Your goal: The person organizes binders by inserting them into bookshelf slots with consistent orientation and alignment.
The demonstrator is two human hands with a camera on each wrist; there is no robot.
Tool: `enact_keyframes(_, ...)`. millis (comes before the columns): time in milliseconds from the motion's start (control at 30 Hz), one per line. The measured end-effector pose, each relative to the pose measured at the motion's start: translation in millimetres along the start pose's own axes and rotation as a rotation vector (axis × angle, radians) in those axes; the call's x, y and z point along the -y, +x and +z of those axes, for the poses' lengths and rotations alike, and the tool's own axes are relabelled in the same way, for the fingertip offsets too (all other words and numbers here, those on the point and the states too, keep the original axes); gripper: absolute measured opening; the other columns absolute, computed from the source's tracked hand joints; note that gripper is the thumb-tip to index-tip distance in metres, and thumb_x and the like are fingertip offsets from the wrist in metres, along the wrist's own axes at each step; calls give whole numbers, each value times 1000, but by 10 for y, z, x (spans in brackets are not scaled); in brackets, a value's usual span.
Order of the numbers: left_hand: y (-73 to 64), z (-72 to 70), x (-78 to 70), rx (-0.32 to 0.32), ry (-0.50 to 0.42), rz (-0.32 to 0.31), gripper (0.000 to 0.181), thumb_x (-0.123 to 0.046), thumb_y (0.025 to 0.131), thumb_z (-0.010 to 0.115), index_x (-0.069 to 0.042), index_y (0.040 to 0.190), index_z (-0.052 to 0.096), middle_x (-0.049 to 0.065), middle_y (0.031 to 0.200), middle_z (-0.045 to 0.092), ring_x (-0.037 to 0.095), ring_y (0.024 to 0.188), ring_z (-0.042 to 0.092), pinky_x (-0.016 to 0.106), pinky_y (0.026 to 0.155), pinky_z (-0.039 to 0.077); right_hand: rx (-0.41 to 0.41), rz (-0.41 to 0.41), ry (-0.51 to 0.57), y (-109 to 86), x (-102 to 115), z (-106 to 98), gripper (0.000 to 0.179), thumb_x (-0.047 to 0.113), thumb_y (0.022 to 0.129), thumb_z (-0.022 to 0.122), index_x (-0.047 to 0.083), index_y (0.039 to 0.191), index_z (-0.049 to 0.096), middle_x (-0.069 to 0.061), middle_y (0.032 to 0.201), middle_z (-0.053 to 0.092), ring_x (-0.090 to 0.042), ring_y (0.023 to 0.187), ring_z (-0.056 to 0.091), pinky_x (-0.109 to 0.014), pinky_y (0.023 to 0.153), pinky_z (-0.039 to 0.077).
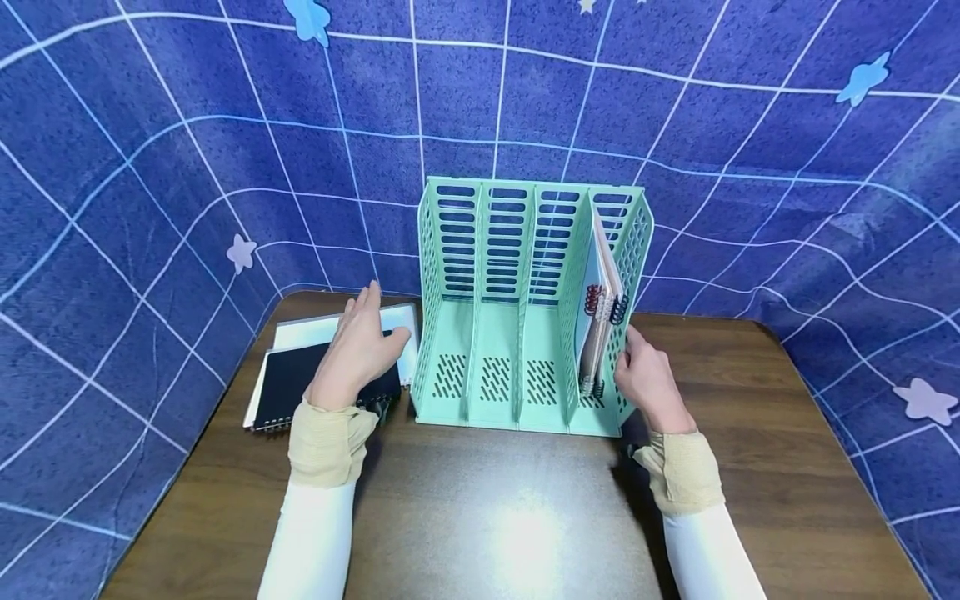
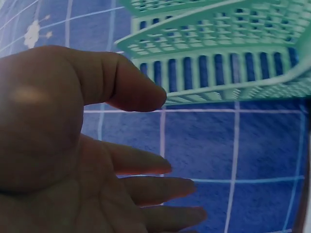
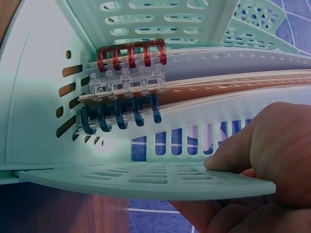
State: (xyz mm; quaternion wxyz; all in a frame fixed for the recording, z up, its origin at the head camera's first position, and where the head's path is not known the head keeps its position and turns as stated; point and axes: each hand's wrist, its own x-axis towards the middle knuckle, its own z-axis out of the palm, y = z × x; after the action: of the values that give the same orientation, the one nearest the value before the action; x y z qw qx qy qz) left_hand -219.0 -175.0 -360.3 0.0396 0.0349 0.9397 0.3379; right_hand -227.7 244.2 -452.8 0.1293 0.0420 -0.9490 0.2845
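A mint-green file organizer (image 1: 495,333) with several upright slots stands on the table. My right hand (image 1: 651,379) pinches its right side panel (image 3: 146,179), thumb on the inner face and fingers behind. In the rightmost slot, ring-bound notebooks (image 1: 597,308) stand upright, leaning a little; their red, clear and dark blue rings (image 3: 119,114) show in the right wrist view. My left hand (image 1: 360,350) is raised left of the organizer with fingers extended and thumb apart, holding nothing. Below it in the head view lies a black spiral notebook (image 1: 292,379) on lighter ones.
The brown wooden table (image 1: 480,517) ends at a blue gridded curtain (image 1: 360,150) with star shapes, which closes off the back and sides. White-edged notebooks (image 1: 405,321) under the black one reach close to the organizer's left side.
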Motion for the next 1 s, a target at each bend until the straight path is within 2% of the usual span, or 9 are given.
enact_keyframes(133,-15,67,190,30,75,4,82,-27,101,47,3,163,3,27,170,-4,46,156,-11,60,125,0,5,-1,2,6,-11,7,31,2,98,46,-2,127,57,-10,69,50,-33,66,53,-48,62,46)
enact_keyframes(300,-60,133,444,55,162,6,82,-23,98,52,8,161,12,34,167,3,54,154,-7,67,122,1,13,0,0,2,-22,8,35,2,98,46,-3,131,56,-12,72,54,-34,67,54,-48,62,47)
enact_keyframes(533,-85,256,757,159,294,-30,91,-35,95,65,4,162,17,36,166,7,61,150,0,79,114,1,6,3,-3,7,-18,-1,39,2,98,47,-3,135,55,-13,73,56,-34,68,56,-51,64,49)
enact_keyframes(633,-94,322,867,186,329,-51,98,-42,92,71,2,163,19,35,166,9,63,149,3,81,112,3,11,13,-6,3,-22,0,42,2,98,47,-2,139,54,-14,75,58,-36,70,57,-53,67,50)
enact_keyframes(833,-93,400,970,212,358,-54,104,-44,86,81,6,159,27,33,166,16,58,149,18,74,115,21,12,15,-10,-1,-12,-12,43,2,98,47,-2,140,53,-17,80,61,-37,72,58,-56,70,50)
enact_keyframes(933,-73,414,1010,201,393,-30,102,-41,83,86,9,155,34,33,163,25,55,148,26,70,113,31,10,17,-5,-1,-8,-20,43,2,98,47,-2,140,53,-17,80,60,-37,73,57,-56,71,49)
enact_keyframes(1000,-57,428,1035,182,419,-8,99,-39,82,87,10,153,39,34,161,30,55,146,30,69,112,33,10,22,-2,-1,-6,-22,42,2,98,47,-2,140,53,-17,80,59,-37,73,57,-56,71,49)
